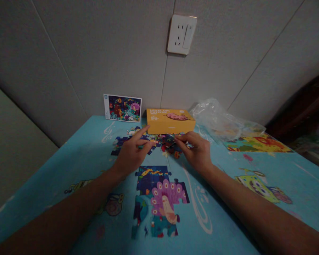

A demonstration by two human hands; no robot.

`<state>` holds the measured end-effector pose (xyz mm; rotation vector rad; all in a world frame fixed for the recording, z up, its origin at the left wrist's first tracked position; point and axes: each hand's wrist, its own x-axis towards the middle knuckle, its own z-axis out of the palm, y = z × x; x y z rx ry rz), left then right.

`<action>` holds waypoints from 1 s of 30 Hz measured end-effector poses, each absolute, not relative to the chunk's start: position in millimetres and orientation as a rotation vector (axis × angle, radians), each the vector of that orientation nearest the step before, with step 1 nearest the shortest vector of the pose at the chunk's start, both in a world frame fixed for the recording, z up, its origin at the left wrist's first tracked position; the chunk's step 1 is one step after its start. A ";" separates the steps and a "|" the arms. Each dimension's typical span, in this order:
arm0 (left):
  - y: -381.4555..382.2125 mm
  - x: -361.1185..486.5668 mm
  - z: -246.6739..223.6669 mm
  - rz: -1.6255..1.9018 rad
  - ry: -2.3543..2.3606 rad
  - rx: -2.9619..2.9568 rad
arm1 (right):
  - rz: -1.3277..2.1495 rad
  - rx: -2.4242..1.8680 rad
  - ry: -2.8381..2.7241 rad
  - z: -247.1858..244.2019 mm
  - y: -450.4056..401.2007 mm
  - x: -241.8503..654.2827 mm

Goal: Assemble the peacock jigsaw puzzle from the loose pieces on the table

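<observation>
Fingering puzzle pieces (170,139); flat, knobbed

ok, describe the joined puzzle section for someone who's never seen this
Start at the yellow box on the blue tablecloth. Come toward the camera, past the darker puzzle pieces by the box, to the joined puzzle section. Its big pink-purple fan dotted with pale ovals sets it apart from those pieces.

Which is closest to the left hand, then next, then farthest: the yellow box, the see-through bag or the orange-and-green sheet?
1. Yellow box: right by the left hand's pointing finger.
2. See-through bag: right of the box.
3. Orange-and-green sheet: farthest right.
</observation>
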<state>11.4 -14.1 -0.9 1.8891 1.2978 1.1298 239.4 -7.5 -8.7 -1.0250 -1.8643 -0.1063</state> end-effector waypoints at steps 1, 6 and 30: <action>-16.7 13.0 -0.8 1.090 1.216 1.931 | -0.078 -0.916 -1.933 -7.2 -9.9 236.5; -18.7 14.2 -4.2 0.985 1.174 2.046 | 0.070 -0.608 -2.283 -5.5 -15.1 226.7; 4.7 -0.1 -10.6 1.306 1.514 1.869 | -0.032 -1.388 -2.144 -20.4 0.0 239.2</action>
